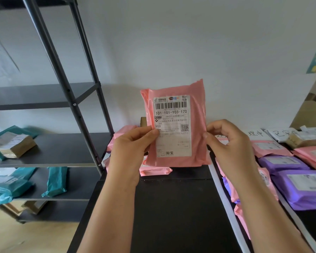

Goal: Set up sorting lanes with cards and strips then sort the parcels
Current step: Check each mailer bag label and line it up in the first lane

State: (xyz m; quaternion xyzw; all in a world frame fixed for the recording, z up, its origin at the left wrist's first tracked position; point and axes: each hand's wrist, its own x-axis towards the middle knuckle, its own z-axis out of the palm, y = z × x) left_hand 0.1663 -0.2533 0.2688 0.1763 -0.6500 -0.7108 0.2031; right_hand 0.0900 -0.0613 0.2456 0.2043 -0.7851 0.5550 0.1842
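I hold a pink parcel [195, 136] upright above the black table [173, 207], its white shipping label facing me. My left hand [130, 152] pinches its left edge, thumb on the label. My right hand [230, 143] pinches its right edge. A white strip [224, 199] runs along the table to the right of my arms, and a second strip [299, 221] lies further right. White handwritten cards [255, 134] stand at the back of the lanes. Pink parcels [270, 148] and purple parcels [303, 189] lie in the right lanes.
More pink parcels [153, 170] lie on the table behind the held one. A dark metal shelf rack [62, 150] at the left carries teal parcels [57, 181] and a brown box [16, 145]. Cardboard boxes [310, 114] stand at the far right by the wall.
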